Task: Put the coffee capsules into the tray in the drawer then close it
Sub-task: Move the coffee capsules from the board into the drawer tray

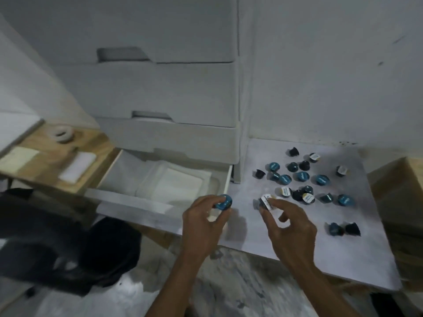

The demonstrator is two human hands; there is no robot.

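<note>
Several coffee capsules, teal and black with some white lids, lie scattered on a white sheet to the right of a white drawer unit. Its lowest drawer stands pulled out, and a white tray lies inside it. My left hand pinches a teal capsule just over the drawer's right front corner. My right hand grips a black capsule with a white lid above the sheet's near left part. Two more capsules lie apart at the near right.
The white sheet covers a low surface beside the drawer unit, whose upper drawers are closed. A wooden shelf with a tape roll and paper stands left. Dark fabric lies on the floor below. A wooden box is at right.
</note>
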